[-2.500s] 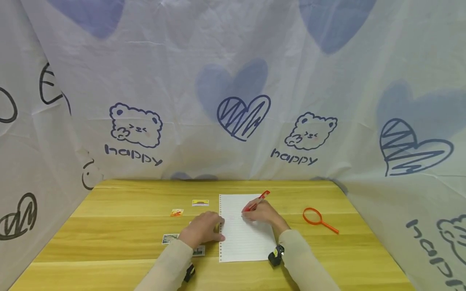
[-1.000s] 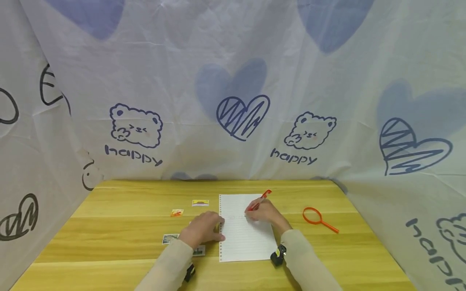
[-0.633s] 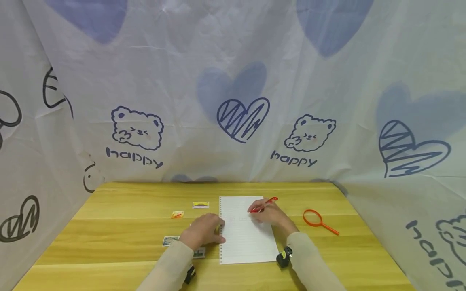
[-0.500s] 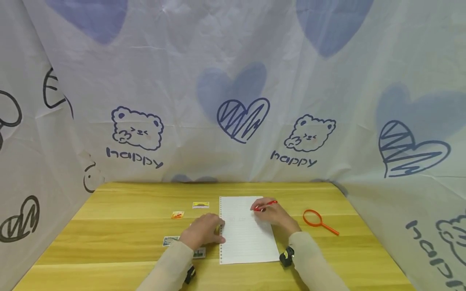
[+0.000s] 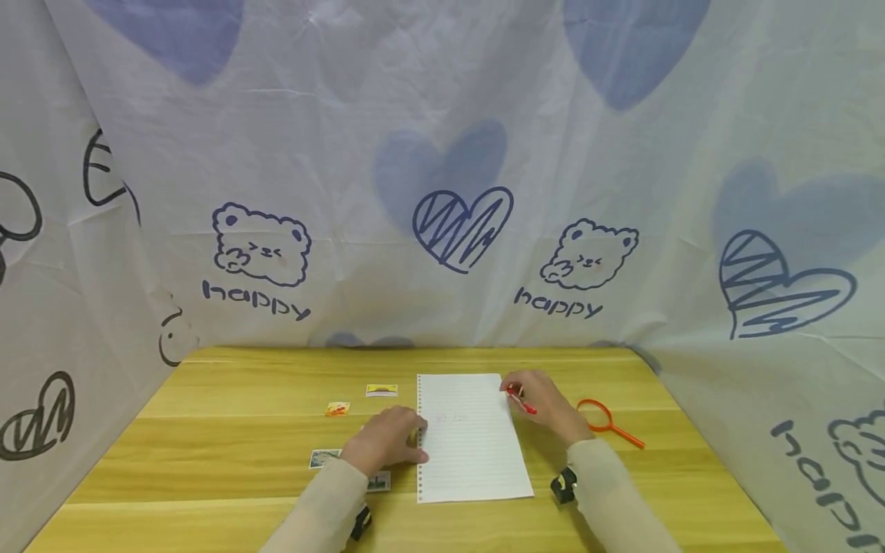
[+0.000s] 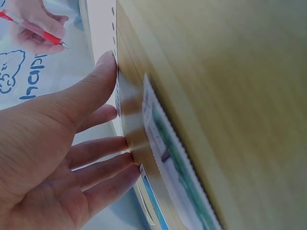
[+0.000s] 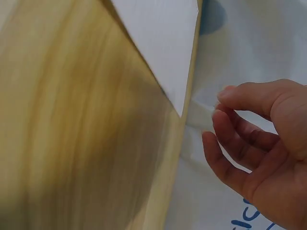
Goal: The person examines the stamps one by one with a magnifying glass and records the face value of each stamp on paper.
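Observation:
A sheet of lined loose-leaf paper (image 5: 470, 453) with holes down its left side lies on the wooden table, faint handwriting in its upper part. My left hand (image 5: 387, 439) rests at the left edge of the paper, thumb and fingertips touching it; the left wrist view shows the fingers spread and relaxed. My right hand (image 5: 542, 399) is by the upper right edge of the paper and holds a red pen (image 5: 522, 401), seen also as a red pen (image 6: 31, 28) in the left wrist view. The pen is hidden in the right wrist view, where thumb and index finger nearly meet.
Small stamps lie left of the paper: a yellow stamp (image 5: 382, 390), an orange stamp (image 5: 337, 408), a green stamp (image 5: 323, 458) and others partly under the left arm. An orange magnifying glass (image 5: 611, 424) lies right of the right hand. A printed cloth (image 5: 359, 153) hangs behind the table.
My right hand with the pen has moved right, off the writing to the paper's edge; the pen has turned from slanting up right to pointing down right. The left hand stays put.

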A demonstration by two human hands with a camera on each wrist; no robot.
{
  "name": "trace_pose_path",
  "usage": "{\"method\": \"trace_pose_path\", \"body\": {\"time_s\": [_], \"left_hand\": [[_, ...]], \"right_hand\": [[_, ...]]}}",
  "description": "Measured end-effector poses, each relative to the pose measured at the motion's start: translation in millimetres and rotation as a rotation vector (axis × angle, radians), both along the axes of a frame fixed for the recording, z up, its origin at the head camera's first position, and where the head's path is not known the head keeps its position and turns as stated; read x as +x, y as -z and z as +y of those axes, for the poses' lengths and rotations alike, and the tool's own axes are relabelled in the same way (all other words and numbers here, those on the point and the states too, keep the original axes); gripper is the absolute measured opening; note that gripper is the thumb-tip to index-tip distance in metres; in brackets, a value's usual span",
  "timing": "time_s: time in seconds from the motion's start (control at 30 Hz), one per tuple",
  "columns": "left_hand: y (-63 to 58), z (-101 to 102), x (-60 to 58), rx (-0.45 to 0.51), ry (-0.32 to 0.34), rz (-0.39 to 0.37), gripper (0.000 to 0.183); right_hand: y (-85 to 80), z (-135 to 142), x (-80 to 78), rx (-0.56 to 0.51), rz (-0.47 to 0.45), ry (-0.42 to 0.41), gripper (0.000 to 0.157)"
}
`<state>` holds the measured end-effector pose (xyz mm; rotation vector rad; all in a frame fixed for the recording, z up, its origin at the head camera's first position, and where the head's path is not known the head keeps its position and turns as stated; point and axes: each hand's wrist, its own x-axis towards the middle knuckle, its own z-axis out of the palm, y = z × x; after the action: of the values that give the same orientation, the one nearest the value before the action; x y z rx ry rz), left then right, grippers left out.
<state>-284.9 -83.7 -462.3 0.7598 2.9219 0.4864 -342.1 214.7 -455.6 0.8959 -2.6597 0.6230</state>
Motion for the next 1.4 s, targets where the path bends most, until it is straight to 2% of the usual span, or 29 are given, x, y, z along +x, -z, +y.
{"method": "trace_pose_path", "body": {"time_s": [0.37, 0.73, 1.0, 1.2, 1.4], "left_hand": [[0.8, -0.1, -0.4, -0.003, 0.007, 0.005, 0.047], [2.6, 0.0, -1.7, -0.006, 0.001, 0.016, 0.050], [2.1, -0.5, -0.7, -0.014, 0.008, 0.023, 0.050], [3.2, -0.4, -1.3, -0.013, 0.006, 0.023, 0.050], [3.4, -0.2, -1.0, -0.010, 0.000, 0.019, 0.051]], "right_hand": [[6.3, 19.3, -3.6, -0.002, -0.101, 0.187, 0.033], [10.2, 43.8, -6.1, -0.012, -0.062, 0.192, 0.036], [12.2, 59.4, -5.1, -0.010, -0.091, 0.207, 0.031], [14.5, 67.0, -3.0, -0.001, -0.068, 0.182, 0.025], [13.0, 72.7, -1.1, 0.001, -0.126, 0.192, 0.026]]}}
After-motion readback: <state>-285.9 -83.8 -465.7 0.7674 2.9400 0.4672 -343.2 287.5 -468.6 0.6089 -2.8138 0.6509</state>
